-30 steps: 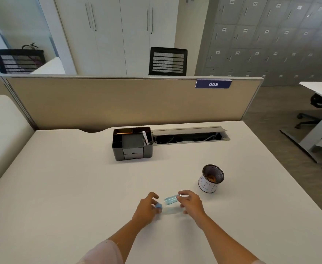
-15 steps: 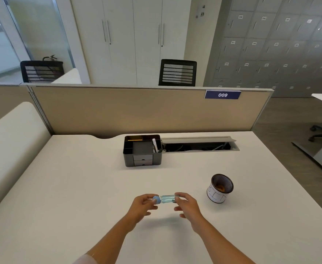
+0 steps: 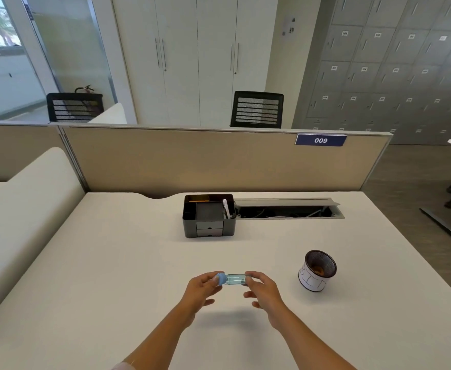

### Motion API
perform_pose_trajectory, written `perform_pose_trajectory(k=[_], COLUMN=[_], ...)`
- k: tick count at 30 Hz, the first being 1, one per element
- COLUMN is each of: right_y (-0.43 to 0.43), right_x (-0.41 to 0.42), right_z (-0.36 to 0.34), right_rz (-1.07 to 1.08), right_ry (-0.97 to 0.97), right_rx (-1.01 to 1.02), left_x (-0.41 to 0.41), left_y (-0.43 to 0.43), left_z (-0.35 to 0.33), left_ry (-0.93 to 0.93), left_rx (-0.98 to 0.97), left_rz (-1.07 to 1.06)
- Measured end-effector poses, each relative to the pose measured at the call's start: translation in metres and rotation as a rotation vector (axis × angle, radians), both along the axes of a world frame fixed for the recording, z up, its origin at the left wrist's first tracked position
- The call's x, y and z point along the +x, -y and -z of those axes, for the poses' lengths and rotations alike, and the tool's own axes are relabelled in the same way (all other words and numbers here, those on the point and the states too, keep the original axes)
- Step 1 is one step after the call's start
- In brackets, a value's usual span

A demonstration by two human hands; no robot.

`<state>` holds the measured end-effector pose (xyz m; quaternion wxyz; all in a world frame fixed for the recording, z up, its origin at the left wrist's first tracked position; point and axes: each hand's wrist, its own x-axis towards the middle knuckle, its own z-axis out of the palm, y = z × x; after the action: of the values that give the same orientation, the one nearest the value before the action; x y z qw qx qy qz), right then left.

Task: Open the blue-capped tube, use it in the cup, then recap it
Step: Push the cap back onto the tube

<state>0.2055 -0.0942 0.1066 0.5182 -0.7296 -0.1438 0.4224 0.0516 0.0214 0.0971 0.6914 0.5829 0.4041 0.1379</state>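
Observation:
A clear bluish tube (image 3: 235, 279) lies level in the air above the white desk (image 3: 112, 263), held between both hands. Its light blue cap (image 3: 221, 279) sits on the left end. My left hand (image 3: 201, 291) pinches the cap with thumb and fingertips. My right hand (image 3: 263, 291) grips the tube's right end. The cup (image 3: 316, 272), white outside and dark inside with something brownish at the bottom, stands on the desk to the right of my right hand, leaning a little.
A black desk organiser (image 3: 208, 215) stands at the back middle beside an open cable tray (image 3: 288, 208). A beige partition (image 3: 219, 161) closes the far edge. The desk's right edge drops to the floor beyond the cup.
The cap was apart from the tube in my left hand a second ago; it now sits on the tube's left end. Both hands have lifted the tube off the desk.

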Motion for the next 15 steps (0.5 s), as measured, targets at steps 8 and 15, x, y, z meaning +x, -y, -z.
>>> perform_pose_trajectory(k=[8, 15], right_y=[-0.001, -0.001], right_x=[-0.007, -0.011], right_z=[-0.005, -0.001], right_rz=[0.028, 0.045], right_ry=[0.002, 0.003], right_rx=[0.042, 0.157], left_x=[-0.003, 0.001], left_y=[-0.001, 0.001], left_z=[0.001, 0.006], left_ry=[0.043, 0.105], left_rx=[-0.133, -0.048], left_rz=[-0.008, -0.203])
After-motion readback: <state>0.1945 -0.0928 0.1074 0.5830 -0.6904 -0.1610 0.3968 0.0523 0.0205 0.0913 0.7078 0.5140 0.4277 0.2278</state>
